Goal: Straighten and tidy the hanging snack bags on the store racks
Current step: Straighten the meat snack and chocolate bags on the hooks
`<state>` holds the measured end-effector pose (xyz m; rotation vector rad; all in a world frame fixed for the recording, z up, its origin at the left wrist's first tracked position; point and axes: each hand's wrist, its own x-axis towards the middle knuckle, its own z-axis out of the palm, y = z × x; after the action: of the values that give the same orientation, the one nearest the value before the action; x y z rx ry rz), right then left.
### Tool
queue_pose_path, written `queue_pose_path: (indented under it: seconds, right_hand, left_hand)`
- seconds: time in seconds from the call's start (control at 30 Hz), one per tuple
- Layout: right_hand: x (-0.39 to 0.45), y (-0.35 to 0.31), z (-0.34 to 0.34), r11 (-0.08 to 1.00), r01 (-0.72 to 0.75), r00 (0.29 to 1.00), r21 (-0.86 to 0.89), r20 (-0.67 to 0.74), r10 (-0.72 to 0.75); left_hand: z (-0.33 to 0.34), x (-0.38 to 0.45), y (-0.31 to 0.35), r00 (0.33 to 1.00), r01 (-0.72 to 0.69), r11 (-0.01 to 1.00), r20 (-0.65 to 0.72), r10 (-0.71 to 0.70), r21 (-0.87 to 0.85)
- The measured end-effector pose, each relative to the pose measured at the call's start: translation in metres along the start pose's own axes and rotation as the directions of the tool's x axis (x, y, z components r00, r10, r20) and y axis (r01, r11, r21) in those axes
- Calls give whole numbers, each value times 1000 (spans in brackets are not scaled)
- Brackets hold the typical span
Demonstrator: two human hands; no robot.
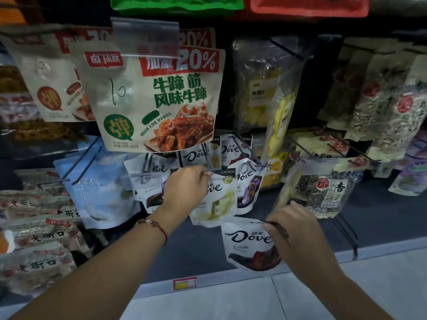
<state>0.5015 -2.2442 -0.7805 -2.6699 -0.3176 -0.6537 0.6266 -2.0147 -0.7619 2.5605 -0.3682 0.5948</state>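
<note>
Your right hand (298, 232) sits nearest, low and to the right, fingers curled to pinch the top right corner of a white Dove bag with dark chocolate (249, 245), which hangs free below the rack, tilted. Your left hand (184, 188), a red bead bracelet (153, 225) on its wrist, reaches farther in and pinches the top edge of the green Dove bag (215, 202) right at the tip of its wire peg (213, 169). Just right of that bag a purple Dove bag (248, 183) hangs askew on the next peg, with more Dove bags crowded behind. Above them hangs a large beige beef tendon snack bag (159, 100). To the left hangs a pale blue bag (101, 188); to the right, a clear bag of yellow dried fruit (265, 88) and a seed bag (323, 190).
</note>
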Motion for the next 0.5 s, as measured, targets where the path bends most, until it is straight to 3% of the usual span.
queue_pose_path:
  seconds: [0.1, 0.37, 0.5]
  right_hand:
    - [3, -2, 11, 999, 21, 1000, 48, -7, -21]
    - [8, -13, 21, 994, 27, 999, 106, 16, -29]
    - [8, -13, 28, 992, -10, 999, 125, 38, 6]
  left_hand:
    - [-3, 6, 4, 1000, 3, 1000, 12, -3, 0]
    - [-5, 10, 11, 967, 245, 956, 110, -229, -164]
    - [1, 20, 10, 962, 242, 959, 163, -218, -146]
